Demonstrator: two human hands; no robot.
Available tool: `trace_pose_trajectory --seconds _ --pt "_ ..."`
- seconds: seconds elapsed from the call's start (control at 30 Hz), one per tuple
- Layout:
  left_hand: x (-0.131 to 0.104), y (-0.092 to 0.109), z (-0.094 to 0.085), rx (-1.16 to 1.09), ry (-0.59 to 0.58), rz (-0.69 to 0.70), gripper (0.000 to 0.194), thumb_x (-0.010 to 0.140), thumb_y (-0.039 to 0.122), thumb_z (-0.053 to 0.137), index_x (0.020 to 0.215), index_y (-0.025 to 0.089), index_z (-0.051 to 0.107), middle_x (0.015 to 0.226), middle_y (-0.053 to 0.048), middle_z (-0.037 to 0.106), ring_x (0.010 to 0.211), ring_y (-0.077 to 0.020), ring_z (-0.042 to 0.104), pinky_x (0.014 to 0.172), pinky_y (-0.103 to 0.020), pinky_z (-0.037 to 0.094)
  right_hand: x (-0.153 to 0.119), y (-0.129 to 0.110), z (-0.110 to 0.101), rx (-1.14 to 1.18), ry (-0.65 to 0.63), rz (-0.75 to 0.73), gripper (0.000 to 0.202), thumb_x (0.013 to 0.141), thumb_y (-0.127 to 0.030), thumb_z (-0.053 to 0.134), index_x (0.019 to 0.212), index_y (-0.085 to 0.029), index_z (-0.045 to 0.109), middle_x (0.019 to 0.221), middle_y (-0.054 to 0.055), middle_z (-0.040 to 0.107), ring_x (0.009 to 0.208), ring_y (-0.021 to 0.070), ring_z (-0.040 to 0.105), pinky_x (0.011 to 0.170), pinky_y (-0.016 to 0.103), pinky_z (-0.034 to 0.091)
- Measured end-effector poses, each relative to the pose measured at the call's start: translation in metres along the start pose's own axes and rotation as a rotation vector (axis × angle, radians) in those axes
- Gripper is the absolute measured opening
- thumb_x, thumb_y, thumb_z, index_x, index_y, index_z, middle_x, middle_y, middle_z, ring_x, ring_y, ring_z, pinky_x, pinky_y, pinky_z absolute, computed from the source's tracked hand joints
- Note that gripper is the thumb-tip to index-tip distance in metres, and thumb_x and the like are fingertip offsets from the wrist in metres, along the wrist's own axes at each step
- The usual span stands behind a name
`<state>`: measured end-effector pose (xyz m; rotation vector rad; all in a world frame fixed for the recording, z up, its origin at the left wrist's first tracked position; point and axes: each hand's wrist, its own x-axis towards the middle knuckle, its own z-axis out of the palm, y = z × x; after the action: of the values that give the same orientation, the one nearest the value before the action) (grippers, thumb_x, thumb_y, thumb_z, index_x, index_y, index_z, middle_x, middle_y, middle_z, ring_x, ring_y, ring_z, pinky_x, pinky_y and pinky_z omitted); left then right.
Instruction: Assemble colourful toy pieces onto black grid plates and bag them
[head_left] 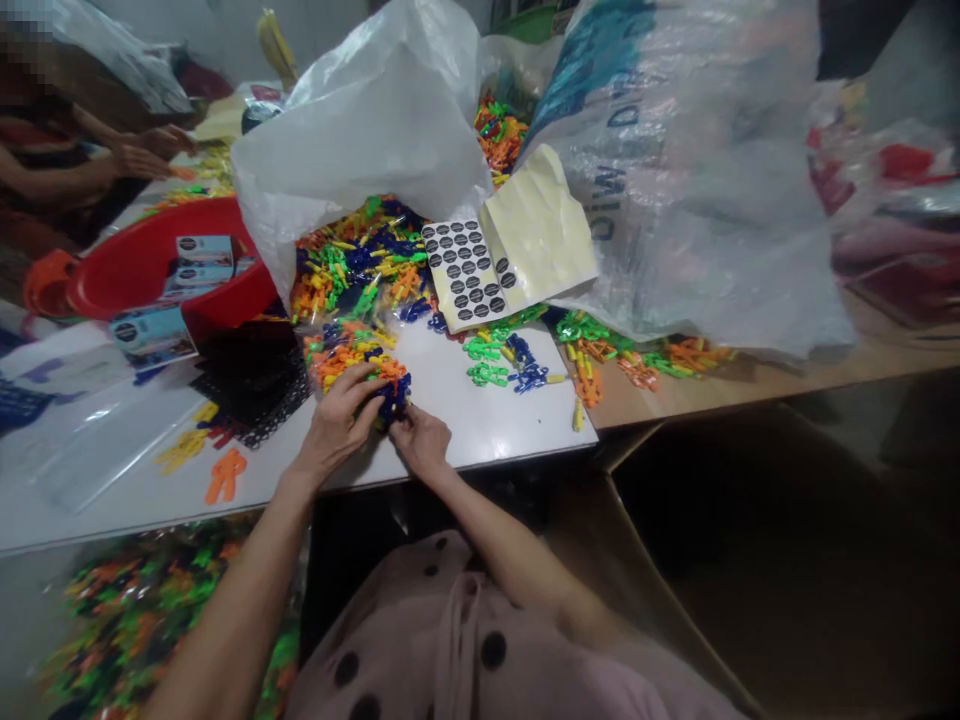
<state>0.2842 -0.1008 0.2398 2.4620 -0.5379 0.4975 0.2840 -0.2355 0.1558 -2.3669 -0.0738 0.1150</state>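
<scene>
Near the front edge of the white table (487, 428), a clear bag of colourful plastic clothespins (349, 352) lies between my hands. My left hand (339, 420) curls its fingers over the near side of this bag. On its right end, my right hand (421, 440) is closed in a pinch at the lower corner; the exact spot between the fingertips is hidden. Just behind is a larger heap of bagged clothespins (360, 255). Loose green clothespins (486, 362) and blue clothespins (529, 368) lie to the right of my hands.
A sheet of round black stickers (466, 275) leans on the heap. At left stand a red basin (142, 260) with printed cards (154, 335) and a black mesh piece (259, 390). A large white sack (675, 200) stands right. Another person's hands (146, 155) work at far left.
</scene>
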Motion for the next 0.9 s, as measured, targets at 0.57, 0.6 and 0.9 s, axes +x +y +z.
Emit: trace_pose_trajectory --seconds 0.57,0.6,0.9 --pt "0.008 0.011 0.005 -0.029 0.03 -0.108 0.02 0.086 0.03 0.055 0.092 0.016 0.069 0.117 -0.012 0.061 0.112 -0.0233 0.056 0.098 -0.042 0.046 0.005 0.019 -0.009 0.015 0.053 -0.149 0.022 0.079 -0.038 0.052 0.073 -0.021 0.064 0.061 -0.004 0.06 0.056 0.0119 0.051 0.056 0.022 0.03" --pt "0.008 0.011 0.005 -0.049 0.022 -0.115 0.019 0.086 0.03 0.056 0.091 0.017 0.07 0.118 -0.011 0.061 0.112 -0.0228 0.057 0.099 -0.041 0.045 0.005 0.02 -0.01 0.025 0.041 -0.161 0.022 0.078 -0.038 0.052 0.072 -0.021 0.064 0.06 -0.005 0.059 0.055 0.0114 0.049 0.055 0.022 0.03" --pt "0.008 0.014 0.009 -0.113 0.033 -0.126 0.013 0.083 0.024 0.061 0.085 0.018 0.071 0.115 -0.01 0.062 0.112 -0.0222 0.055 0.099 -0.041 0.044 0.003 0.03 -0.008 0.085 0.058 -0.225 0.028 0.08 -0.038 0.049 0.078 -0.019 0.069 0.064 -0.003 0.061 0.056 0.011 0.047 0.056 0.022 0.032"
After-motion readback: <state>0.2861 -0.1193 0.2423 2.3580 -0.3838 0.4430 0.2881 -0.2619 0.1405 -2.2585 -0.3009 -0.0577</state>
